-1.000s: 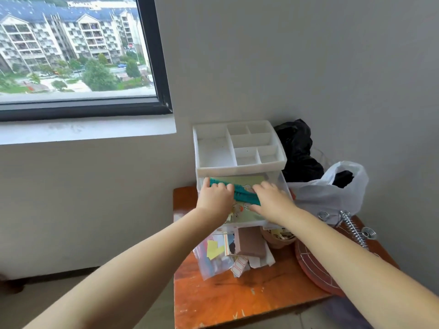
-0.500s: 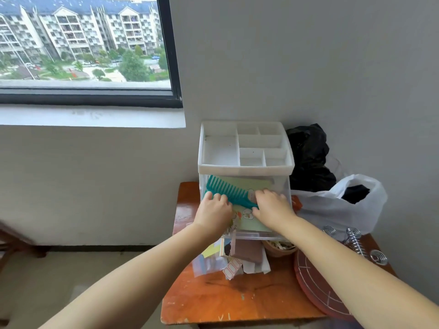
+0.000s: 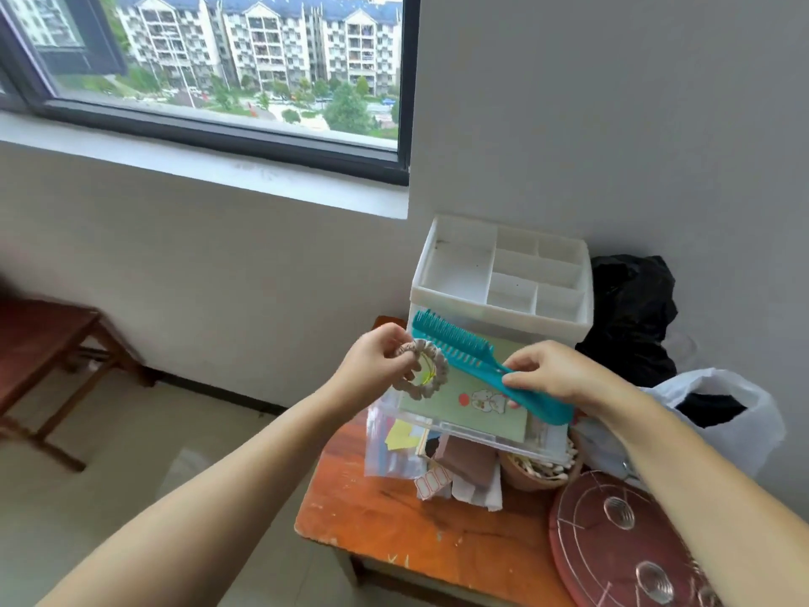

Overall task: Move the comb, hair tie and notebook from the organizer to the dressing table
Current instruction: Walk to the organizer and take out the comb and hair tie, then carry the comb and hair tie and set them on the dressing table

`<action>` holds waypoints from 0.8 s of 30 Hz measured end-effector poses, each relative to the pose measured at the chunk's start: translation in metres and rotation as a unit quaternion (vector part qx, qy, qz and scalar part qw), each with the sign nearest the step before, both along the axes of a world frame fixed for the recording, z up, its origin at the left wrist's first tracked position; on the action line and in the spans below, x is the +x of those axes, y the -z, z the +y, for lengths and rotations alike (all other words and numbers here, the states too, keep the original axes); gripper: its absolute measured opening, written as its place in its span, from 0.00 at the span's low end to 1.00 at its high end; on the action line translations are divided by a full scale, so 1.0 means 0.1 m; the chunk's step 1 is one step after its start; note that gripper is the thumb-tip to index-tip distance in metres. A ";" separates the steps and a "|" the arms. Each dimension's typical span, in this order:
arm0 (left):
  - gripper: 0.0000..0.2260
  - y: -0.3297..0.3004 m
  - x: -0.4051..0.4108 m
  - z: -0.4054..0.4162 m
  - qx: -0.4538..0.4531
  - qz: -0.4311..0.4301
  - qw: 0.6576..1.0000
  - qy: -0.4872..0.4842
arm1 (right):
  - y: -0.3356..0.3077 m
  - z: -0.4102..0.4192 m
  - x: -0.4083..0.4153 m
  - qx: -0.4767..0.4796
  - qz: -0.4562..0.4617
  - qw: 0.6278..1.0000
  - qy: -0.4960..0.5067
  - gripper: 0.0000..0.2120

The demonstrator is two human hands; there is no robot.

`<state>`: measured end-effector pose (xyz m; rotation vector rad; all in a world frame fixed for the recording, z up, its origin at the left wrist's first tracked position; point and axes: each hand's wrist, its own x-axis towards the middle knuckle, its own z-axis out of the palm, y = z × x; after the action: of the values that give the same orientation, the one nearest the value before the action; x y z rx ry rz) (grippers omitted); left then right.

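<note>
Above the organizer's open drawer: comb and hair tie lifted, notebook inside

Left hand (image 3: 372,365), fingers pinched on a beige ruffled fabric hair tie (image 3: 422,372); right hand (image 3: 556,374) grips the handle of a teal plastic comb (image 3: 477,359), teeth up-left. Pale green notebook (image 3: 464,403), cartoon print and no legible writing, lies flat in the clear drawer of the white plastic organizer (image 3: 455,273) on the scuffed orange wooden table (image 3: 394,523)

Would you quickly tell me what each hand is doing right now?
Left hand: closed, holding the hair tie.
Right hand: closed, holding the comb by its handle.
</note>
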<state>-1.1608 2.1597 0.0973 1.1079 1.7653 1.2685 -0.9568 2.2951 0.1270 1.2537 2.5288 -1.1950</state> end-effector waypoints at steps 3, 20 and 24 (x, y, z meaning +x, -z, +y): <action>0.04 -0.04 -0.17 -0.27 0.040 -0.112 0.990 -0.082 | -0.05 -0.07 -0.18 -0.052 0.003 0.998 -0.034 0.06; 0.06 0.29 -0.74 -5.28 0.073 -0.189 0.763 -0.614 | 0.44 -4.15 -2.78 -0.233 0.039 0.921 -0.311 0.07; 0.05 0.33 -0.37 -6.86 0.038 -0.165 0.683 -0.711 | 0.63 -5.82 -3.01 -0.311 0.002 0.881 -0.356 0.11</action>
<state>-1.1977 1.4738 0.0638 -0.8224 2.1973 2.1392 -1.2578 1.7131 0.0641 0.1448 1.9958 -1.5586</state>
